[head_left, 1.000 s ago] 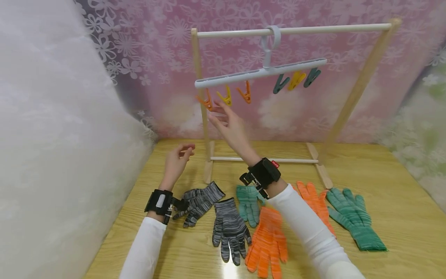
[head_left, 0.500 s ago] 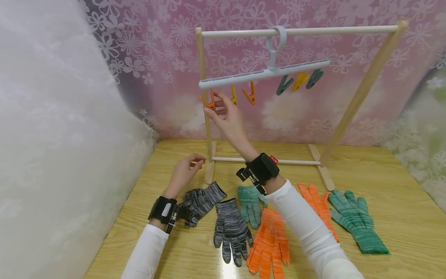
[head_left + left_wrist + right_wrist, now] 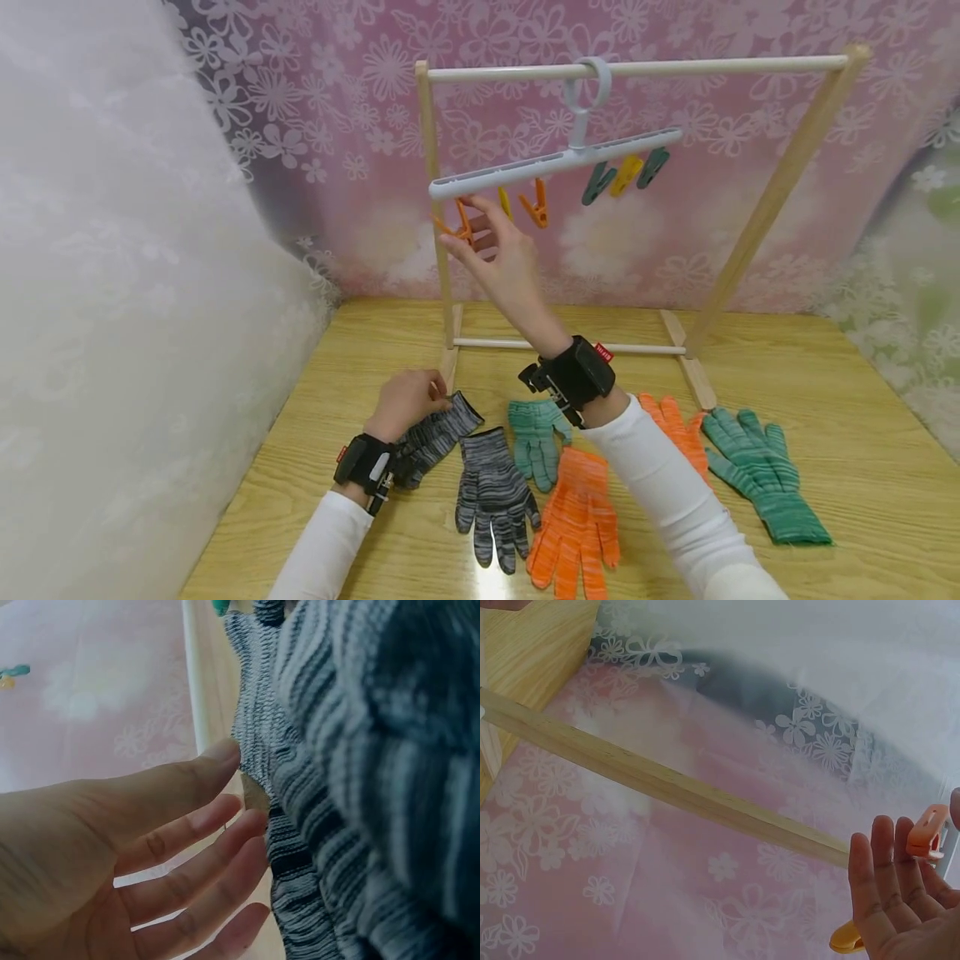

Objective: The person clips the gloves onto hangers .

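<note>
My right hand [image 3: 512, 260] is raised at the left end of the white hanger [image 3: 517, 172], thumb and index finger around an orange clothespin [image 3: 465, 223]. In the right wrist view that clothespin [image 3: 928, 831] sits by the thumb, the other fingers extended. A yellow clothespin [image 3: 505, 202] is partly hidden behind the hand. Low on the left, my left hand [image 3: 408, 403] reaches the cuff of a grey-black knit glove [image 3: 438, 437]. In the left wrist view, its thumb tip touches the knit fabric [image 3: 259, 712] while the loosely bent fingers stay apart from the thumb.
A wooden rack [image 3: 780, 200] carries the hanger on its top bar. More clothespins, orange [image 3: 536, 204], green [image 3: 598, 183] and yellow [image 3: 625, 175], hang along it. On the table lie another grey glove [image 3: 495, 492], orange gloves [image 3: 573, 517] and green gloves [image 3: 765, 475].
My left hand has come down and right onto the grey glove's cuff. My right hand has closed in on the orange clothespin, and the hanger has swung slightly.
</note>
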Available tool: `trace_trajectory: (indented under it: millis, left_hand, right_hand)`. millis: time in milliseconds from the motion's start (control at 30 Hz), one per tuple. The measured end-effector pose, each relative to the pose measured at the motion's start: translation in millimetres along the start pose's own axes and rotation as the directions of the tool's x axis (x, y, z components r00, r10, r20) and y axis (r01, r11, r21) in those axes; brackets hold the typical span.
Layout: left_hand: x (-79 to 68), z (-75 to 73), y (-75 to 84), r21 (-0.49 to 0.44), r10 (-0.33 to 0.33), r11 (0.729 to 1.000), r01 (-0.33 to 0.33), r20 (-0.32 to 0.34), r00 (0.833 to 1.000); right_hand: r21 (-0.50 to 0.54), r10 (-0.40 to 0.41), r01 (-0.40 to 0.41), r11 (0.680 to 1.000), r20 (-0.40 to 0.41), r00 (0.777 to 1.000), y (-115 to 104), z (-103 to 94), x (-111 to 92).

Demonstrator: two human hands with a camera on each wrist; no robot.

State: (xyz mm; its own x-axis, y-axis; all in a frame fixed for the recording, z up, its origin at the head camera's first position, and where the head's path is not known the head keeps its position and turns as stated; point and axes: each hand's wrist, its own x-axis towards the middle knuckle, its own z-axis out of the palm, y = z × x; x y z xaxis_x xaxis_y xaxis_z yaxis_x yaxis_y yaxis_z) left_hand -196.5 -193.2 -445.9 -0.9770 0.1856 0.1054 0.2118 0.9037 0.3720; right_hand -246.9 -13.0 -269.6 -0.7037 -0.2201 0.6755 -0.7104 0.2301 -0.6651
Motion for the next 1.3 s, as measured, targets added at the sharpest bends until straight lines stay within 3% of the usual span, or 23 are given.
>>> trace_trajectory:
  millis: [267,567,867,1033,1300]
  left_hand:
    - [-2.6,5.2,7.6,0.089,0.007,0.996,-0.006,-0.018,1.0]
    - [0.3,10.5,10.6,0.091,0.003,0.996,-0.001,-0.021,1.0]
    - [2.1,6.6,13.2,0.055,0.015,0.998,-0.017,0.033,0.999]
    - [2.0,0.1,16.1,0.023,0.03,0.999,-0.031,0.015,0.999]
    - [1.9,-13.0,17.1,-0.018,0.0,1.0,-0.001,-0.029,1.0]
  right_hand:
    - [-0.077,-0.055,0.05,0.996,-0.068,0.996,-3.8,-2.4,-0.6]
    - [-0.202,-0.117,0.086,0.976,-0.142,0.983,-9.1,-7.7,-3.4]
    - [-0.218,-0.152,0.122,0.968,-0.128,0.98,-7.1,-16.9,-8.9]
    - [-0.221,-0.173,0.15,0.964,-0.09,0.981,-4.2,-23.7,-11.9]
    - [-0.146,-0.1,0.097,0.984,-0.007,0.995,2.4,-33.0,-14.4]
